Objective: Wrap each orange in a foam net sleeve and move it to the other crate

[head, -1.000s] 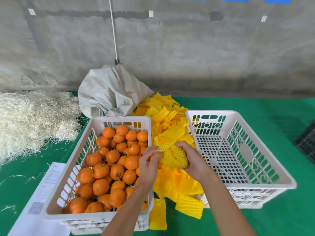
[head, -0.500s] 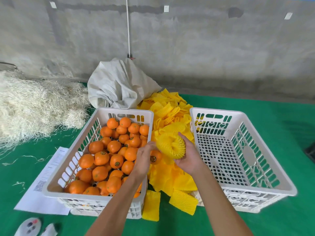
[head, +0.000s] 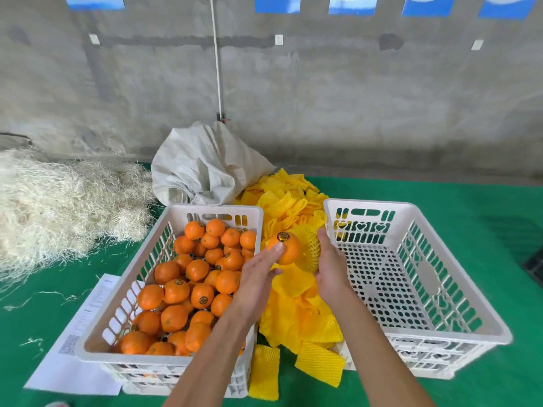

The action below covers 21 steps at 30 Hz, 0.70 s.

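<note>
An orange [head: 286, 248] with a dark sticker sits between my two hands, above the gap between the crates. My left hand [head: 258, 277] touches its left side with straight fingers. My right hand [head: 330, 264] holds a yellow foam net sleeve [head: 312, 249] against the orange's right side, the sleeve covering part of the fruit. The left white crate [head: 123, 312] holds several bare oranges [head: 188, 289]. The right white crate [head: 458, 292] has nothing in it.
A pile of yellow foam sleeves [head: 293, 312] lies between the crates on the green table [head: 440, 195]. A grey sack [head: 205, 168] sits behind them, pale straw [head: 58, 201] at the left, a paper sheet [head: 85, 327] beside the left crate. A concrete wall stands behind.
The orange has come up out from beside the left crate and now sits against the sleeve's mouth. My left hand's fingers have straightened. The head camera has tilted upward.
</note>
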Motion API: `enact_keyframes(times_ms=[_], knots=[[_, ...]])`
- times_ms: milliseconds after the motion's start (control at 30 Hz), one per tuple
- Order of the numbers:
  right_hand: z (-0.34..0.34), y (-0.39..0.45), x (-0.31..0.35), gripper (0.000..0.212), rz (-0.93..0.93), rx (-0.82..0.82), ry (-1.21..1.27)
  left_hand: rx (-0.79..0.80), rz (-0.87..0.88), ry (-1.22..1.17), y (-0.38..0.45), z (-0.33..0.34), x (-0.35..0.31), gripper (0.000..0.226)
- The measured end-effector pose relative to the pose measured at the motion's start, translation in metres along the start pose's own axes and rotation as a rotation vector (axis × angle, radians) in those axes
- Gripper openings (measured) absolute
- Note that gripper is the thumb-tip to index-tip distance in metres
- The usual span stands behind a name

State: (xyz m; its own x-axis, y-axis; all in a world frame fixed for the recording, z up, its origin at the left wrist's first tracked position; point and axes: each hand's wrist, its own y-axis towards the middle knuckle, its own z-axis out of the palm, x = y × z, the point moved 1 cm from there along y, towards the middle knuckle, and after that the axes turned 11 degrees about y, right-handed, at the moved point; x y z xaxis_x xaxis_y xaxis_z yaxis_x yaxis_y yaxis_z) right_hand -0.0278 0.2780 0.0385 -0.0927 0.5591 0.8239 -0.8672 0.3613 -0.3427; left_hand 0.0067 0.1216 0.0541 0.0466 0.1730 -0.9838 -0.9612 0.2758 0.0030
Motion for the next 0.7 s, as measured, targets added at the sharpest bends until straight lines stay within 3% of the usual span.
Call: enact_keyframes(times_ms=[100, 167, 267, 467, 533, 700], knots=[[0.005, -0.003, 0.004, 0.04, 0.063, 0.091, 0.033, 0.098, -0.14, -0.055, 0.013, 0.002, -0.004, 0.09], [0.008, -0.003, 0.006, 0.039, 0.101, 0.139, 0.027, 0.183, -0.184, -0.056, 0.02, 0.003, -0.005, 0.104], [0.004, -0.004, 0.013, 0.041, 0.117, 0.158, -0.03, 0.203, -0.191, -0.003, 0.028, 0.001, -0.006, 0.096], [-0.005, -0.003, 0.013, 0.045, 0.036, 0.194, -0.109, 0.066, -0.122, 0.254, 0.031, 0.0, -0.003, 0.09], [-0.007, -0.004, 0.013, 0.05, -0.091, 0.2, -0.192, 0.015, -0.125, 0.286, 0.028, -0.001, -0.001, 0.085], [-0.008, -0.012, 0.018, 0.041, -0.656, 0.224, -0.342, -0.113, -0.121, 0.293, 0.024, -0.002, 0.003, 0.076]])
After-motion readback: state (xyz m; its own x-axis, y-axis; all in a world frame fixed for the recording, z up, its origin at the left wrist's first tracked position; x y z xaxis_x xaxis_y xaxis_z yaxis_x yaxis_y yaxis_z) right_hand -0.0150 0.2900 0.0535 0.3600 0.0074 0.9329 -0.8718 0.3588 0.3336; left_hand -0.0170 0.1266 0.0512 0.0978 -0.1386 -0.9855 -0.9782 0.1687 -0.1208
